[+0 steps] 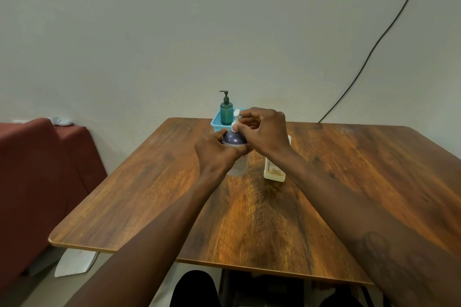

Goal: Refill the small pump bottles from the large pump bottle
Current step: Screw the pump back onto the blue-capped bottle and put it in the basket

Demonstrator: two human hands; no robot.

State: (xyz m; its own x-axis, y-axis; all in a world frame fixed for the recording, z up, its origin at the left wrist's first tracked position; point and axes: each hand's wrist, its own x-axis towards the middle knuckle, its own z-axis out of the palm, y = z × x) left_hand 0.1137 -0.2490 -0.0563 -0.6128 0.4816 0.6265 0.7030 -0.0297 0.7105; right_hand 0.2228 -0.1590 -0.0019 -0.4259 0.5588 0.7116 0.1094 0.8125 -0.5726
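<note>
On the worktop, just before the blue basket, the purple-topped bottle stands in the left hand, fingers clamped round it; the right hand pinches its white pump. Twisting hard could tip it, spilling.

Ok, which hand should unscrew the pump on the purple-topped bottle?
Right, probably. The right hand pinches the white pump at its top and collar, while the left hand grips the purple-topped bottle round its body, steadying it.
</note>
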